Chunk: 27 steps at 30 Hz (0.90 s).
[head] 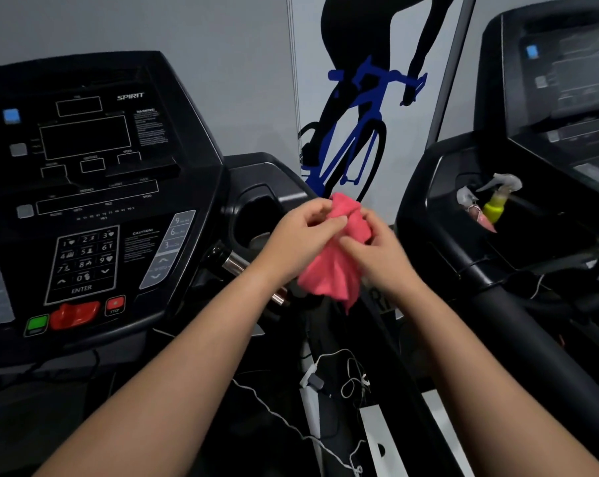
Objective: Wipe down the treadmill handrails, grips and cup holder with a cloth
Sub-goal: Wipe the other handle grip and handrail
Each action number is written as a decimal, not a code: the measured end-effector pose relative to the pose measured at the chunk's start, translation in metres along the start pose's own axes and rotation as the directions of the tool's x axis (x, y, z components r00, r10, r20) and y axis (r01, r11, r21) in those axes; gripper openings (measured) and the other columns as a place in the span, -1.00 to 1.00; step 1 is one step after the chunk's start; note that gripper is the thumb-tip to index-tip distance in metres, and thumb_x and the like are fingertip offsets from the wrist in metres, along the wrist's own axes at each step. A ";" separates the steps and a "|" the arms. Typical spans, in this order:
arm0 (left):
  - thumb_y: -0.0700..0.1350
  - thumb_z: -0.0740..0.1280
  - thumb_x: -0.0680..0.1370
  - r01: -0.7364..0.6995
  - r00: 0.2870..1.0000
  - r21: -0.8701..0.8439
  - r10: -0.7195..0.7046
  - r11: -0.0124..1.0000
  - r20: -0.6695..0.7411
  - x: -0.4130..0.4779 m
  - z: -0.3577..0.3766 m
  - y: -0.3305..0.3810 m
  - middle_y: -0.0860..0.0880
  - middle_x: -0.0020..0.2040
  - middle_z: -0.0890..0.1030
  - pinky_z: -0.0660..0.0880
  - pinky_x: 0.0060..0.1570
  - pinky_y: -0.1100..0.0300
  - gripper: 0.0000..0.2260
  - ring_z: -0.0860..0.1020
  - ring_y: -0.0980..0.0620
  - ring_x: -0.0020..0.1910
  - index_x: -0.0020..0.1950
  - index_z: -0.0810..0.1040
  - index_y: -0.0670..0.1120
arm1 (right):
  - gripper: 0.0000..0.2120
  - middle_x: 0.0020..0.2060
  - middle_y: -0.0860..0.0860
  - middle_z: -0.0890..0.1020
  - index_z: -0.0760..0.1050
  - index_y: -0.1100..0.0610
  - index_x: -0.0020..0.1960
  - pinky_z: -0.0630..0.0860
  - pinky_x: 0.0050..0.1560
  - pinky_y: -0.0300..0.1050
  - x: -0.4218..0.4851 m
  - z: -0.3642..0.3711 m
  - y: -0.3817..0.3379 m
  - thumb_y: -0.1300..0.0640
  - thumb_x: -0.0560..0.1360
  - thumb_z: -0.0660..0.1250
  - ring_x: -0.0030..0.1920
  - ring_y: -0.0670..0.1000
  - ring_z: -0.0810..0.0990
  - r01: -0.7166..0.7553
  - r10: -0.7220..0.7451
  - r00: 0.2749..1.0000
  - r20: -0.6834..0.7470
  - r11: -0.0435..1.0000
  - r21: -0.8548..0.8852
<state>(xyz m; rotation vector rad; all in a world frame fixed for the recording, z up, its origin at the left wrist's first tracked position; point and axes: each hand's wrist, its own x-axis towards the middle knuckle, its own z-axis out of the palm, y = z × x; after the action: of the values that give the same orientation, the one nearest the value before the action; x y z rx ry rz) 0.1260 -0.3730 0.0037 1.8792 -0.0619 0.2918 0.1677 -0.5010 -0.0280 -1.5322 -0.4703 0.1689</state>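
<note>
Hands: left hand and right hand both pinched the pink cloth, bunched in mid-air beside the cup holder.
Risk, cords: loose white cords hung just below; a dangling cloth corner might snag them.
Risk, keypad: a stray wipe could press buttons; "ENTER" and "STOP" were legible.
Console: read "SPIRIT", "WARNING!", "CAUTION!".
Far: spray bottle sat in the neighbouring machine's tray.

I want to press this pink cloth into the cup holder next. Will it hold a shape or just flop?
Probably flops: the pink cloth hangs in loose folds below both hands. It likely bunches easily, since the left hand and right hand pinch it small. Seems light.
</note>
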 end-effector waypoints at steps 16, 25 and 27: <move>0.01 0.20 0.55 0.310 0.949 0.883 -0.059 0.352 -0.310 -0.007 -0.081 -0.042 -0.01 -0.04 0.63 0.41 -0.04 0.08 -0.78 0.53 -0.07 0.01 0.05 0.58 -0.02 | -0.67 0.01 -0.07 0.20 0.47 -0.12 0.03 0.24 0.20 -0.06 0.031 -0.005 0.084 -0.22 0.35 0.41 0.13 0.00 0.21 -0.129 0.265 0.961 0.079 0.681 -0.721; -0.04 0.20 0.56 0.428 0.895 0.786 -0.090 0.445 -0.436 -0.009 -0.075 -0.048 0.03 -0.33 0.53 0.27 -0.39 0.20 -0.79 0.48 0.00 -0.28 -0.15 0.58 -0.08 | -0.66 0.08 -0.01 0.35 0.40 -0.05 0.21 0.42 0.13 0.08 0.011 -0.007 0.096 -0.17 0.51 0.22 0.14 0.11 0.33 0.077 0.167 0.970 0.176 0.475 -0.877; -0.04 0.20 0.56 0.441 0.889 0.785 -0.088 0.436 -0.450 -0.009 -0.073 -0.047 0.03 -0.34 0.52 0.24 -0.44 0.23 -0.78 0.47 0.01 -0.30 -0.15 0.58 -0.08 | -0.60 0.13 0.00 0.36 0.34 -0.03 0.27 0.42 0.12 0.08 0.015 -0.004 0.093 -0.20 0.52 0.18 0.16 0.12 0.34 0.080 0.177 0.968 0.176 0.446 -0.891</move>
<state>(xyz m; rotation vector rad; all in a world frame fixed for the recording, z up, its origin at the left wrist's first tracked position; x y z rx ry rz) 0.1136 -0.2896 -0.0203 2.7914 0.8006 0.4868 0.1995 -0.4944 -0.1161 -2.6290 -0.7901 0.1595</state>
